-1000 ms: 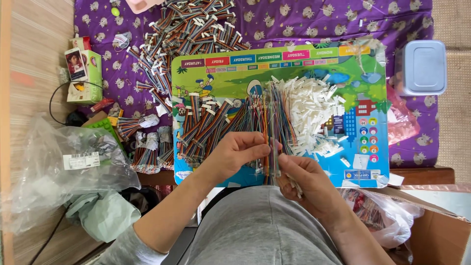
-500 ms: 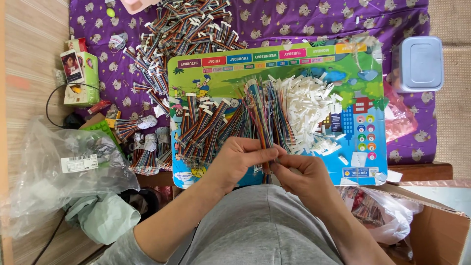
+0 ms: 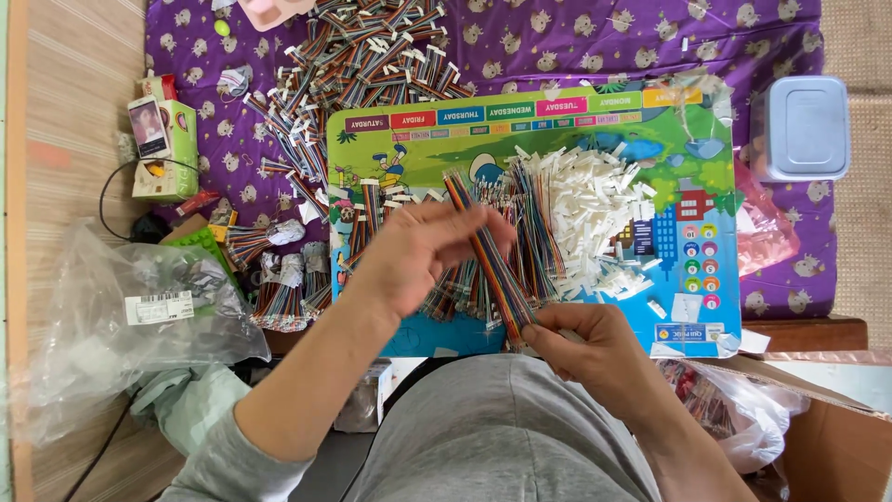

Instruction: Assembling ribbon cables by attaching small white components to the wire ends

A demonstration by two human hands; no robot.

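My right hand (image 3: 595,351) pinches the lower end of a multicoloured ribbon cable (image 3: 488,256) that slants up and to the left over a colourful picture board (image 3: 688,139). My left hand (image 3: 418,251) touches the middle of that cable, fingers loosely curled around it. Under both hands lies a spread of several more striped cables (image 3: 530,223). To their right sits a pile of small white connectors (image 3: 595,209).
A heap of finished cables with white ends (image 3: 362,65) lies on the purple cloth (image 3: 557,37) at the back. A grey lidded box (image 3: 804,128) stands far right. A clear plastic bag (image 3: 121,307) and a green carton (image 3: 167,149) sit left; another bag (image 3: 743,409) right.
The cable between my hands has been lifted and stretched out, with my left hand sliding up along it. The camera has tilted slightly, shifting the board lower in view.
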